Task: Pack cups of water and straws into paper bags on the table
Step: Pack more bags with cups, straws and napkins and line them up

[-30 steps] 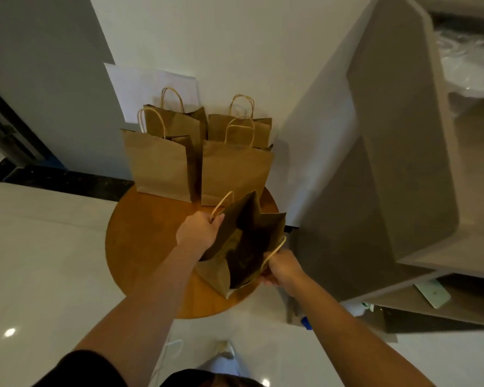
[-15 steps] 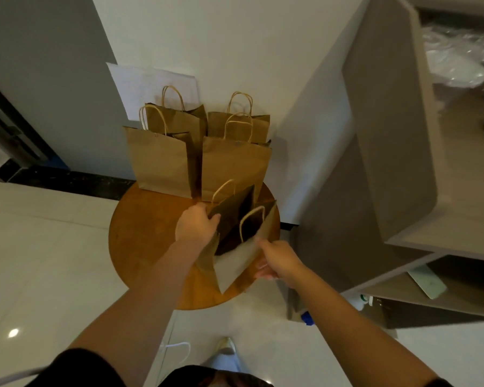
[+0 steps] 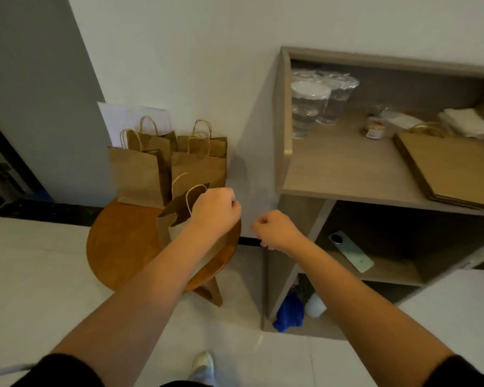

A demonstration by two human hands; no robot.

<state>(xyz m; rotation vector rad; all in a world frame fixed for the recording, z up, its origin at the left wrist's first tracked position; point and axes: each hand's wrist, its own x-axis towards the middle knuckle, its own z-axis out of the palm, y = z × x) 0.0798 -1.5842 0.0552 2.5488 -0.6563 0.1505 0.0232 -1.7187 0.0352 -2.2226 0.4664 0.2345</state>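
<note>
An open brown paper bag (image 3: 176,216) stands at the right side of the round wooden table (image 3: 118,247). My left hand (image 3: 214,210) grips its near handle and top edge from above. My right hand (image 3: 277,230) hovers off the table's right edge, apart from the bag, with its fingers curled on nothing. Several more paper bags (image 3: 136,174) stand upright at the back of the table against the wall. Two lidded clear cups of water (image 3: 310,107) stand at the left end of the upper shelf (image 3: 347,174). What is inside the open bag is hidden.
A stack of flat paper bags (image 3: 453,169), a small jar (image 3: 373,128) and white folded items (image 3: 470,122) lie on the upper shelf. A phone (image 3: 351,255) lies on the lower shelf. A blue cloth (image 3: 288,314) and a white bottle (image 3: 315,305) sit at the bottom.
My right hand let go of the bag and moved right, toward the shelf unit. My left hand shifted onto the near handle. My view swung right, bringing the shelf's contents into sight.
</note>
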